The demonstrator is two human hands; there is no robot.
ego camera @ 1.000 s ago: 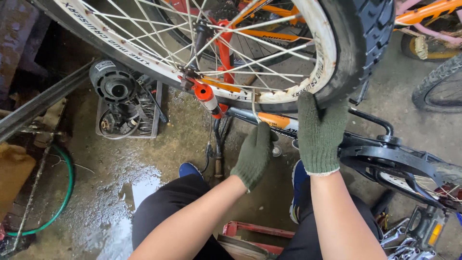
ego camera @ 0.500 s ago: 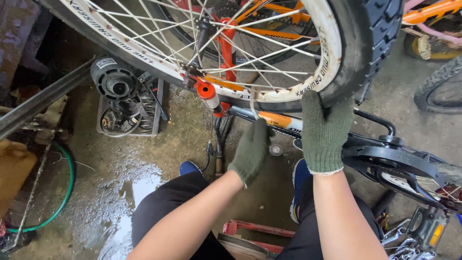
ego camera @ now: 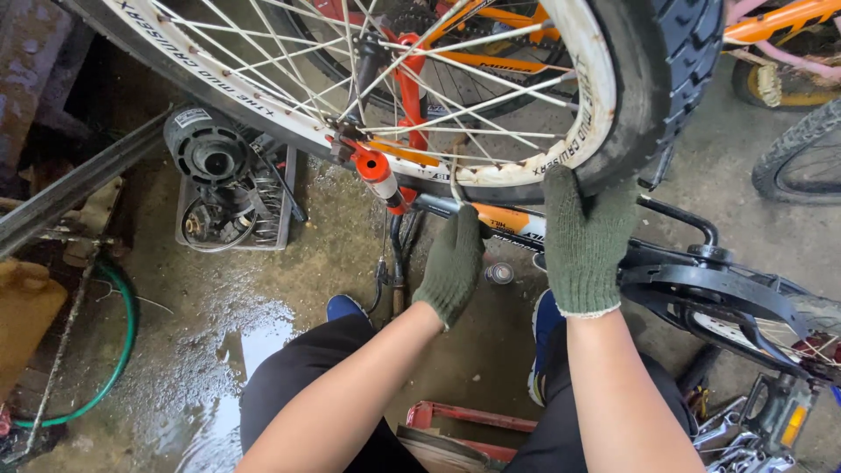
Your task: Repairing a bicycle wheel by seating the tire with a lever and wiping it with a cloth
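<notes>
Tyre (ego camera: 653,96) sits at twelve o'clock, gripped by right hand (ego camera: 585,241); left hand (ego camera: 453,263) clasps a metal lever (ego camera: 455,180) at the rim (ego camera: 534,166); spokes (ego camera: 438,96) above.

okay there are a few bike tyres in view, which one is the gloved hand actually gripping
The big knobby black tyre on the white rim, top centre. The right hand grips its edge; the tyre at the right edge and the lower-right wheel go untouched.

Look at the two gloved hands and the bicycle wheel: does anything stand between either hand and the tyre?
Nothing visible does. The right hand already lies on the black tyre at the white rim. The left hand holds a thin metal tool up to the rim's edge.
</notes>
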